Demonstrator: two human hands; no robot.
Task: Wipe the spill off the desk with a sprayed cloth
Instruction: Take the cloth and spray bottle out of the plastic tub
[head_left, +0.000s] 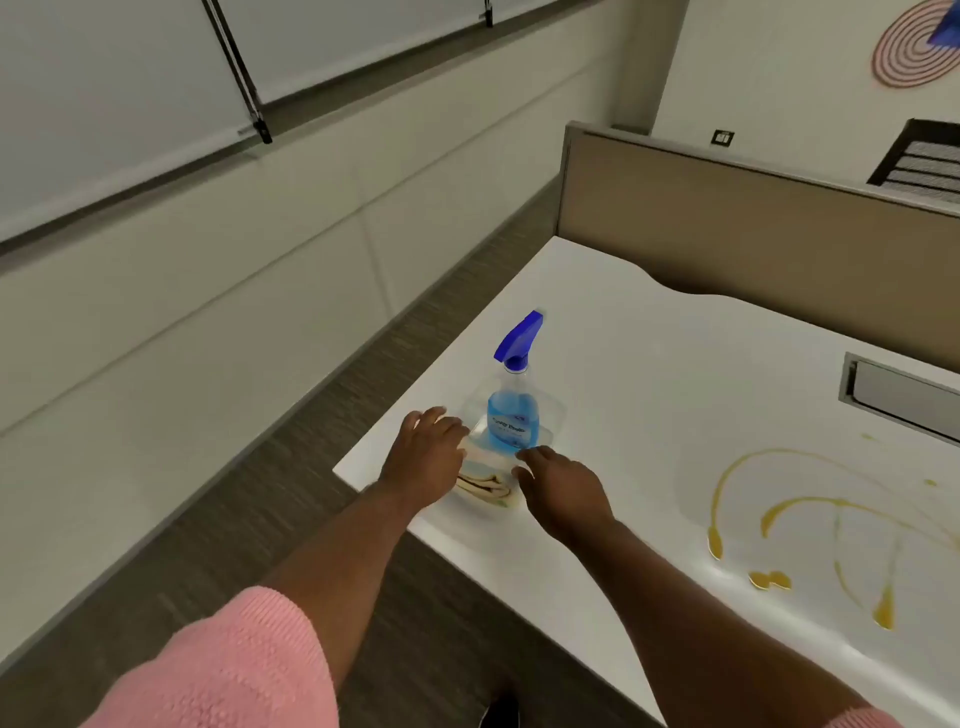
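Observation:
A spray bottle (511, 410) with blue liquid and a blue trigger head stands in a clear plastic container (553, 415) near the left corner of the white desk (649, 364). A folded cloth with brown stripes (485, 486) lies in the container's near end. My left hand (426, 460) rests on the container's left side, fingers spread. My right hand (563, 488) is at its right side, fingers loosely curled, touching the rim. A yellow-orange spill (810, 519) streaks the desk to the right in arcs and drops.
A tan partition (753, 244) runs along the desk's far edge. A grey cable hatch (904, 395) is set into the desk at the right. The desk's left edge drops to dark carpet (311, 467); a wall with window blinds lies beyond.

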